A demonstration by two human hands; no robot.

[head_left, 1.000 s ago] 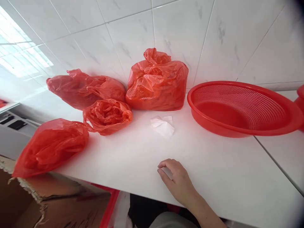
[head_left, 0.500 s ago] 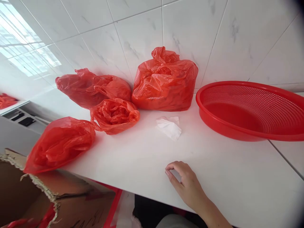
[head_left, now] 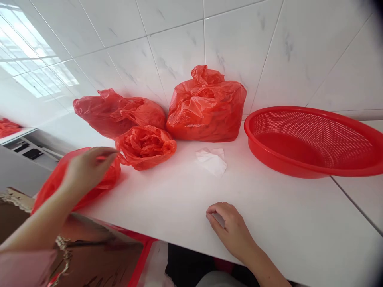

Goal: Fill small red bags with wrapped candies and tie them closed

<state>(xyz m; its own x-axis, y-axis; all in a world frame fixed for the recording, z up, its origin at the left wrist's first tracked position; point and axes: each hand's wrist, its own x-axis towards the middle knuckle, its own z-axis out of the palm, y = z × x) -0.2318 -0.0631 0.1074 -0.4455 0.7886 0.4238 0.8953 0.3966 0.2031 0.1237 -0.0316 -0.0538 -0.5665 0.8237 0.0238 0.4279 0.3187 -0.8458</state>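
Observation:
My left hand (head_left: 89, 167) reaches over a red plastic bag (head_left: 112, 181) at the left end of the table, partly hiding it. Its fingers are curved and smeared by motion, and the fingertips come near the rim of an open red plastic bag (head_left: 143, 147) with crumpled plastic inside. Whether they touch it or hold anything I cannot tell. On the table's front part rests my right hand (head_left: 229, 227), closed, thumb and forefinger meeting in a ring. Anything between those tips is too small to make out. Beyond it lies a crumpled white tissue (head_left: 212, 161).
Two more red plastic bags, one lying (head_left: 119, 113) and one bulky and tied (head_left: 206, 111), stand against the tiled wall (head_left: 239, 40). A red perforated basket (head_left: 287, 169) sits at right. A torn cardboard box (head_left: 101, 259) stands below the table's left front edge.
My left hand has come into view from the lower left and now covers part of the left red bag. My right hand keeps its pose. The view has shifted slightly.

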